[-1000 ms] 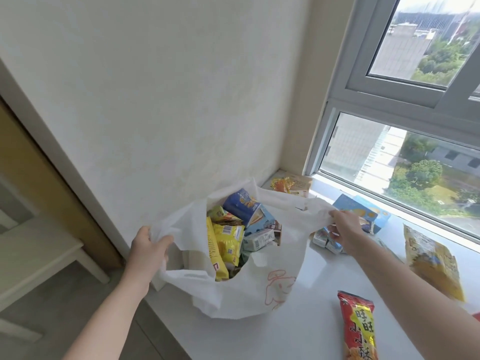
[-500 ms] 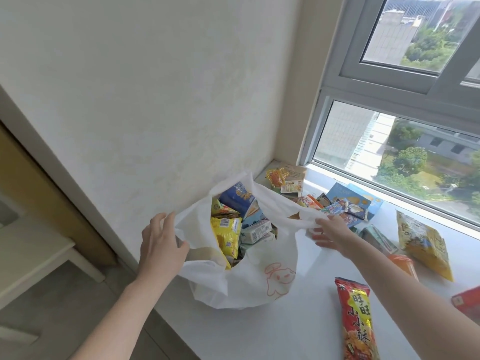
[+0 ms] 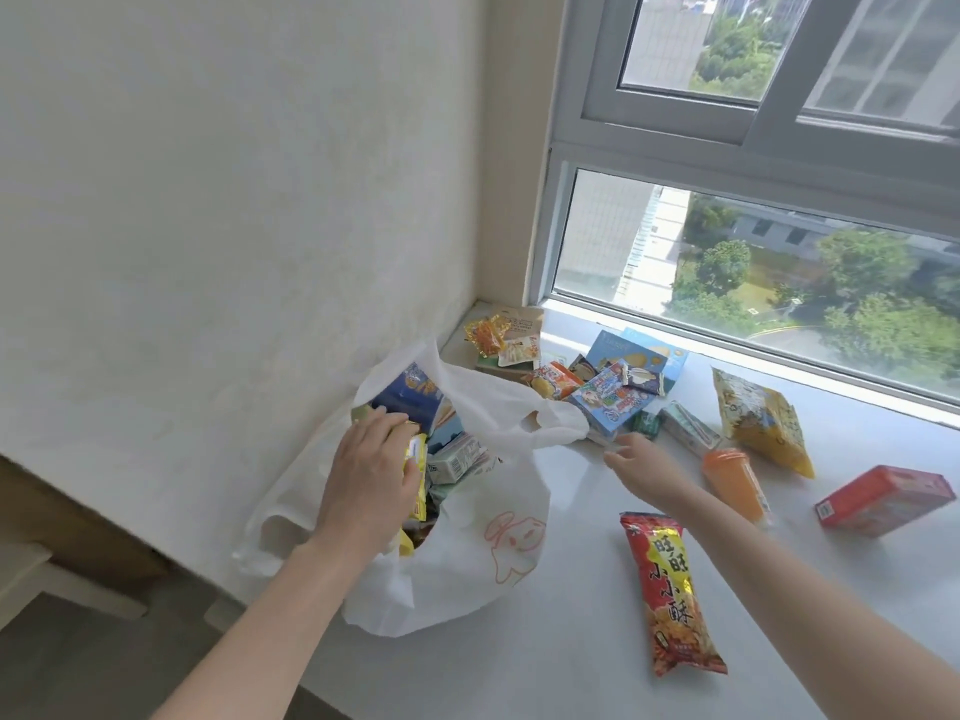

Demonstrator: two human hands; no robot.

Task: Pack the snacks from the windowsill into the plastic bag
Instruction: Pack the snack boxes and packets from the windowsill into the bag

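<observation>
The white plastic bag (image 3: 457, 553) sits at the near left end of the windowsill (image 3: 571, 641), against the wall, its mouth open and already well filled with boxes and packets. The left hand (image 3: 366, 478) lies on top of that load, fingers fairly straight and spread over a yellow packet (image 3: 417, 478), apparently pressing the contents down; I cannot tell whether it grips anything. The right hand (image 3: 641, 462) reaches out over the sill just beside the bag's far handle, fingers extended and relaxed, holding nothing.

Beyond it lie the snacks not yet packed: a light blue carton (image 3: 610, 405) touching the bag's handle, a blue flat box (image 3: 636, 358) behind it, a small pile of packets (image 3: 506, 343) in the corner, an orange tube (image 3: 735, 483), a yellow bag (image 3: 761, 426), a red box (image 3: 883, 506) and a long red packet (image 3: 670, 589) nearest the camera.

The packing looks roughly half done. The next move probably calls for the right hand to close on the nearest carton while the left hand makes room and holds the mouth open.
</observation>
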